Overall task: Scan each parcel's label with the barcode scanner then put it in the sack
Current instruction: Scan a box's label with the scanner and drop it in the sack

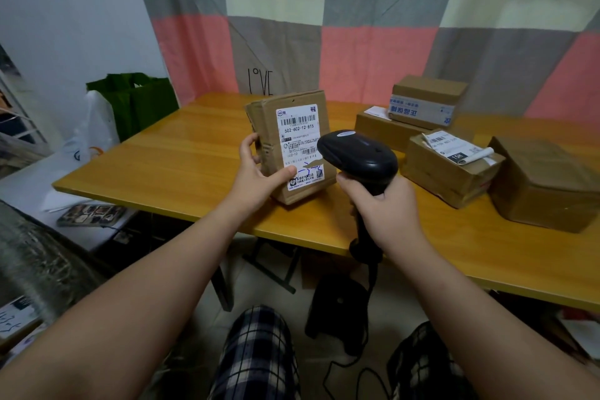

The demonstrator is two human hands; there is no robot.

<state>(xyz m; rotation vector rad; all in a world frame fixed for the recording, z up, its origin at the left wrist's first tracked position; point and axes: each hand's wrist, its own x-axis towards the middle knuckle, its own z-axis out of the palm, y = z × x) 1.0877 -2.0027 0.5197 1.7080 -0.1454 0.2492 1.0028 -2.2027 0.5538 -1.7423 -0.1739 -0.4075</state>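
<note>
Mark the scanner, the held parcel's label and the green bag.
barcode scanner (pixel 357 156), head view, top of its head.
parcel label (pixel 300 146), head view, centre of the label.
green bag (pixel 143 107), head view, front panel.

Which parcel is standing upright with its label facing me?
The parcel held by the left hand; the other boxes lie flat to its right.

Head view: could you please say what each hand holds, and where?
Left hand: parcel, by its lower left edge. Right hand: scanner, by its handle.

The left hand (pixel 258 169) holds a cardboard parcel (pixel 292 146) upright on the wooden table (pixel 168 159), its shipping label (pixel 300 143) facing the black barcode scanner (pixel 358 156) gripped by the right hand (pixel 386 208), with four more boxes (pixel 451 169) to the right.
</note>
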